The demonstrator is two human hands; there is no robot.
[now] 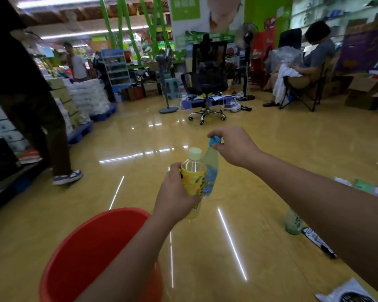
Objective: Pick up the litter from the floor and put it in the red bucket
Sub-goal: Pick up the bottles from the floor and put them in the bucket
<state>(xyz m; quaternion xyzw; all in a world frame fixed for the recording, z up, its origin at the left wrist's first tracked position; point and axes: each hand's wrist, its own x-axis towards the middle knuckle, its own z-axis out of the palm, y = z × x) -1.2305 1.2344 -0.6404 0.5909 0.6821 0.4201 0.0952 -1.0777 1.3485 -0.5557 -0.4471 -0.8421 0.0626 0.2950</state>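
My left hand (175,192) grips a yellow-labelled plastic bottle (193,177) with a pale cap, held upright above the floor. My right hand (231,144) pinches the blue cap of a clear blue-labelled bottle (211,171), which hangs just behind the yellow one. The red bucket (83,253) stands on the floor below my left forearm, at the lower left. A green bottle (294,223) stands on the floor to the right, partly hidden by my right arm. Paper and wrapper litter (345,290) lies at the lower right, with more wrappers (364,186) beyond my right arm.
A person (31,94) in dark clothes stands at the left by blue pallets of stacked boxes (81,99). An office chair (207,83) and a floor fan (167,83) stand ahead. Another person (310,59) sits at the right near cardboard boxes (367,92). The glossy yellow floor (140,188) lies between.
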